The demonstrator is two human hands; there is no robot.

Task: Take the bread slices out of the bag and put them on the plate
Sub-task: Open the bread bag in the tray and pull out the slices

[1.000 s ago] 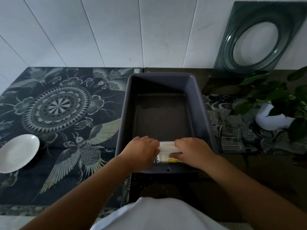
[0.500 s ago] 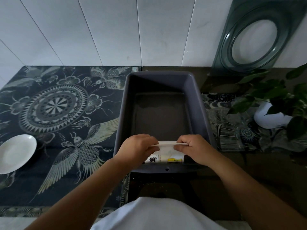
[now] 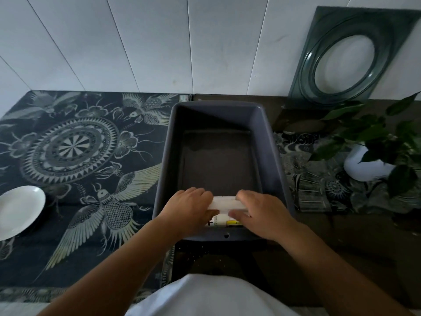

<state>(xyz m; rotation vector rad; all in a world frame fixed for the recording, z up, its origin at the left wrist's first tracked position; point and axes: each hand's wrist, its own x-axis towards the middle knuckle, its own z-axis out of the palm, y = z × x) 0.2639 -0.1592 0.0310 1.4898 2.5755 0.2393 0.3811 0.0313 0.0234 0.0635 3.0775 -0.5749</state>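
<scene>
A white bread bag (image 3: 224, 205) with black and yellow print lies at the near end of a dark grey plastic bin (image 3: 276, 160). My left hand (image 3: 190, 207) grips the bag's left end and my right hand (image 3: 259, 212) grips its right end, fingers curled over its top edge. Most of the bag is hidden under my hands, and no bread slice shows. A white plate (image 3: 19, 210) rests far left on the patterned cloth, well apart from the bin.
A dark patterned cloth (image 3: 86, 156) covers the left of the table. A potted plant in a white pot (image 3: 369, 165) stands at the right. A green glass panel with an oval hole (image 3: 344, 58) leans against the white wall.
Both hands stay on the bag inside the bin. They have closed in a little toward each other, covering more of the bag than half a second ago.
</scene>
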